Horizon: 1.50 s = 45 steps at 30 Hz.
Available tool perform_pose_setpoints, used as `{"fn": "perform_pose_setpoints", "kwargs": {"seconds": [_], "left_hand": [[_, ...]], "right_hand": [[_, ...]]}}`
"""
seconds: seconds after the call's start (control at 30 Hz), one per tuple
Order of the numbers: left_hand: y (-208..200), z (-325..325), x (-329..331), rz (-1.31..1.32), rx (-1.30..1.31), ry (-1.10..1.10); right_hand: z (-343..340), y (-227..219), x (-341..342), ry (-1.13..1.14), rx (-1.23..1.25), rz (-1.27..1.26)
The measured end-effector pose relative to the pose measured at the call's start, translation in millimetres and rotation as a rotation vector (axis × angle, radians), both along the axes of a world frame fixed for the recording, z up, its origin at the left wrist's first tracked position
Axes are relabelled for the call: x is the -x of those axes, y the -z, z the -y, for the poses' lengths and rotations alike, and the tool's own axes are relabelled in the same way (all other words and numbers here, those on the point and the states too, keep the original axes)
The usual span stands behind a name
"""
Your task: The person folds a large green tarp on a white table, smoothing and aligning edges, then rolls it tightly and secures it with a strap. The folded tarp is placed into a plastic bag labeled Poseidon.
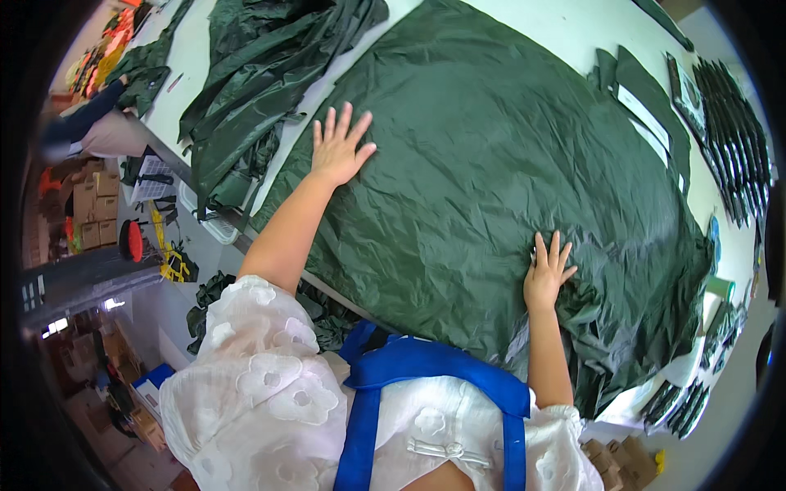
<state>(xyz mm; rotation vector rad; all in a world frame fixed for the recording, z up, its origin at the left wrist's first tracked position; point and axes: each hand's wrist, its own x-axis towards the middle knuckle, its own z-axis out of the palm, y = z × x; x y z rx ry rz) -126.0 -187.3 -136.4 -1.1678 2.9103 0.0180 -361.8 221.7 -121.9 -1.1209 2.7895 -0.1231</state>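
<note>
Your left hand [337,155]: splayed on dark-green sheet [467,147], left, farther | your right hand [544,282]: fingers spread on it, nearer (sheet wrinkled)

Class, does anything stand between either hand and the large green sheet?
Nothing visible does: the left hand and right hand both appear to rest, fingers spread, directly on the green sheet.

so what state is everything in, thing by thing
green sheet, spread out, wrinkled
left hand, open, resting on the sheet
right hand, open, resting on the sheet
second green sheet, bunched, partly hanging off the table
black packages, lined up in a row
cardboard boxes, stacked
blue apron, worn
</note>
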Motion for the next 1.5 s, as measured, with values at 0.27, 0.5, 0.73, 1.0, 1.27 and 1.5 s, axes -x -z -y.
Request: {"fn": "perform_pose_setpoints", "kwargs": {"seconds": [0.27,0.5,0.73,1.0,1.27,1.5], "left_hand": [[-8.4,-4.2,9.2,-0.016,0.043,-0.174],[-58.8,-230.2,60.1,-0.451,-0.701,0.552],[-69.8,-337.9,111.9,-0.671,-1.622,0.496],[-155.9,-317.4,84.7,-0.397,-2.804,-0.02],[-184.5,-325.7,57.1,-0.633,-1.723,0.524],[-195.3,-347.7,33.1,-0.571,-1.646,0.849]], "right_hand": [[-22.8,-91.9,-33.8,-0.197,0.426,0.212],[-112.5,-54.2,28.1,0.77,0.442,0.214],[-101.9,-123.4,-36.1,0.666,0.959,0.77],[-125.5,-164.8,-97.0,0.571,1.614,1.217],[-156.2,-151.5,-124.9,0.679,1.54,1.418],[-140.8,-187.3,-159.9,0.589,1.212,0.719]]}}
